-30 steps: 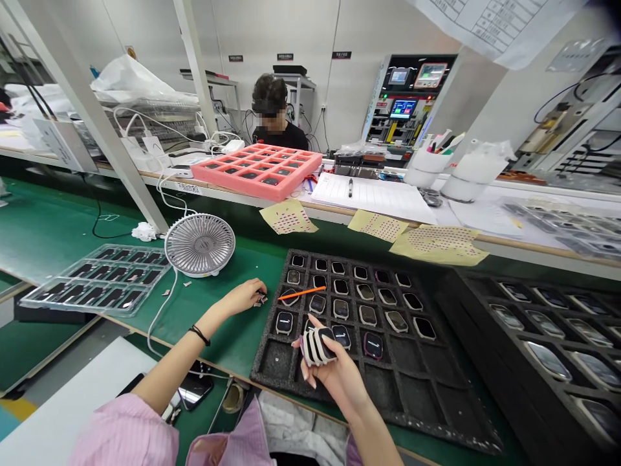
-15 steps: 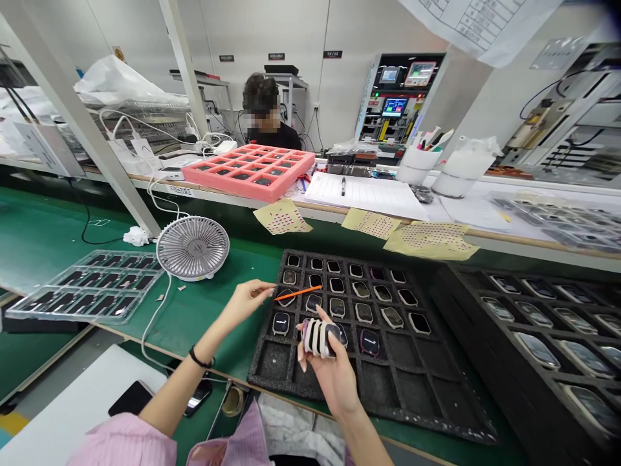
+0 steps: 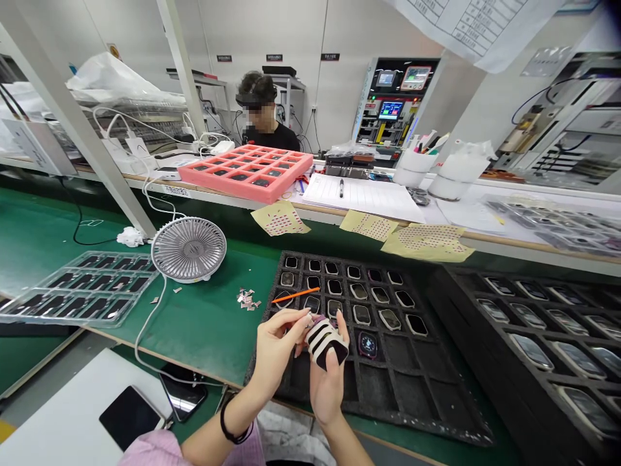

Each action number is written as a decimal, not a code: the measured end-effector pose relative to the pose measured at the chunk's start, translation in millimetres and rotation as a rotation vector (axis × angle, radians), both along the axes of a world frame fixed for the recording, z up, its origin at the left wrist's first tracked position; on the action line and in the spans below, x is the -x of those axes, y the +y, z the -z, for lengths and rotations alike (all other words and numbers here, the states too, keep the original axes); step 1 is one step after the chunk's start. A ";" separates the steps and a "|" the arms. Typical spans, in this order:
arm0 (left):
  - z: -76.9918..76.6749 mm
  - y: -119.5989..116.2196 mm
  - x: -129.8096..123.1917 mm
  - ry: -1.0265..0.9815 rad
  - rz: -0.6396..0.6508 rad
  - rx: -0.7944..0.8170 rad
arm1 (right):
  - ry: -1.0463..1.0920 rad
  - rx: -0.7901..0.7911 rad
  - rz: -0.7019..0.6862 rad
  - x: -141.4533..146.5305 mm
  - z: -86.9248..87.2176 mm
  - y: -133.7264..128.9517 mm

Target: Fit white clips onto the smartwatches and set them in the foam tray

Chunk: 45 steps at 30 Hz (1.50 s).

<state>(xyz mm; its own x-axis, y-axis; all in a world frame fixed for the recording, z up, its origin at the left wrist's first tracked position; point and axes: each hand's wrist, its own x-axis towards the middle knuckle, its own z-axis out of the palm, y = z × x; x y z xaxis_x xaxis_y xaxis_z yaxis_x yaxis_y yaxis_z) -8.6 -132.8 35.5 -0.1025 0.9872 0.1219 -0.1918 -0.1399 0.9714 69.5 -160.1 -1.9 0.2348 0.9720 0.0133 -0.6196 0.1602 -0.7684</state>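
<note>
Low in the centre of the head view, my right hand (image 3: pixel 328 382) grips a stack of several watch cases (image 3: pixel 324 342), light-rimmed with one purple. My left hand (image 3: pixel 276 343) meets the stack from the left, thumb and forefinger pinched at its upper left corner; whatever they pinch is too small to make out. Both hands are over the black foam tray (image 3: pixel 405 388), whose upper compartments hold watches. An orange stick (image 3: pixel 295 295) lies across the tray's left side. A purple-rimmed watch (image 3: pixel 367 344) with a lit screen sits just right of my right hand.
Small silvery pieces (image 3: pixel 248 299) lie left of the tray, near a grey fan (image 3: pixel 189 249). A clear tray (image 3: pixel 87 285) is at far left, a second black tray (image 3: pixel 548 336) at right. Behind stand a shelf with a pink foam tray (image 3: pixel 247 171) and a seated person (image 3: pixel 272 136).
My left hand has moved right and down from the tray's left edge to the stack. The stack has tilted in my right hand. Silvery pieces now show where my left hand was.
</note>
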 end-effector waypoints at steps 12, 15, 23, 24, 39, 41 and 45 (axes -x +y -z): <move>12.2 -9.8 -2.1 0.261 0.095 -0.249 | -0.149 -0.018 0.080 -4.2 7.7 -3.6; 16.7 -15.7 -2.9 0.262 0.147 -0.213 | -0.174 0.000 0.088 -3.5 11.6 -6.2; 21.6 -8.1 15.8 0.361 0.216 -0.207 | -0.175 0.048 -0.001 -5.3 11.9 -2.8; 22.7 -0.7 26.5 0.435 0.212 -0.217 | -0.151 0.045 -0.031 -6.7 9.3 -0.8; 83.4 66.1 119.7 1.284 -0.138 -0.015 | -0.033 0.049 -0.107 -11.5 -1.1 0.1; 84.0 71.3 118.1 1.277 -0.144 -0.004 | -0.029 0.054 -0.098 -12.1 -2.1 -0.5; 79.5 76.7 117.2 1.264 -0.150 -0.018 | 0.012 0.072 -0.113 -14.2 -6.1 -0.7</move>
<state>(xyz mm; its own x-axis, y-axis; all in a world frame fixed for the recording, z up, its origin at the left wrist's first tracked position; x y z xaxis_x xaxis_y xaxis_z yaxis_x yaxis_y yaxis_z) -125.8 -56.0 -44.0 -0.0154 0.9734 0.2288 0.8814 -0.0948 0.4627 83.7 -160.8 4.2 0.1234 0.9906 -0.0592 -0.6400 0.0338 -0.7676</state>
